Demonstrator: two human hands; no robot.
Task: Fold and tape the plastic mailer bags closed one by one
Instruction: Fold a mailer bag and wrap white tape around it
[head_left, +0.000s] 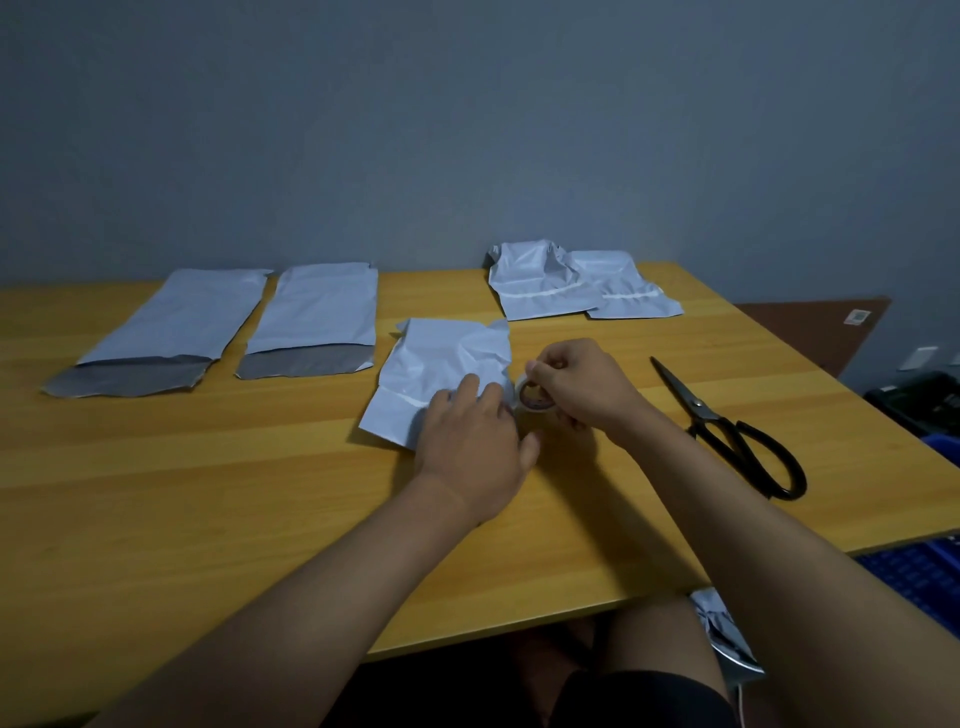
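Observation:
A crumpled, folded white mailer bag (441, 364) lies at the middle of the wooden table (208, 493). My left hand (475, 439) presses flat on its near right corner, fingers straight. My right hand (576, 387) grips a small roll of clear tape (532, 397) right beside the bag's right edge. Two unfolded mailer bags, the left one (171, 322) and the second one (317, 317), lie flat at the back left with grey flaps open. Two folded, taped bags, one (535, 286) overlapping the other (623, 291), rest at the back right.
Black scissors (737, 431) lie shut on the table to the right of my right arm, tips pointing away. A grey wall stands behind the table. Another crumpled bag (722, 629) hangs below the table's near right edge. Blue crates (914, 577) sit on the floor at right.

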